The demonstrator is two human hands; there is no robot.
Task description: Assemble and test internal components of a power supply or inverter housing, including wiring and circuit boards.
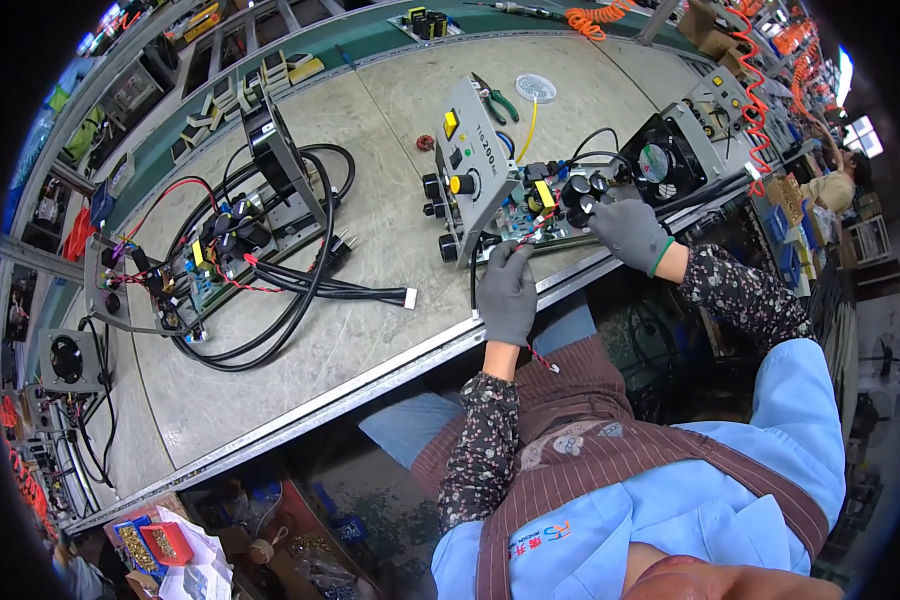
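In front of me stands an open welding machine chassis with a grey front panel (479, 150), a yellow knob and a circuit board (526, 207) behind it. My left hand (507, 295), in a grey glove, is closed on a thin twisted red wire (543, 231) at the near edge of the board. A white-tipped end of twisted wire (547, 364) hangs below this hand. My right hand (632, 236), also gloved, has its fingers bent together beside the round black capacitors (582, 188); what its fingertips hold is hidden. A black fan (664, 162) sits at the chassis's right end.
Another open chassis (232, 245) with looped black cable (315, 290) lies to the left. Green-handled pliers (500, 104), a round clear dish (536, 89) and a red coil (425, 143) lie behind the front panel. Screw bins (167, 543) sit below the table's left edge. Orange coiled hose (755, 100) hangs at right.
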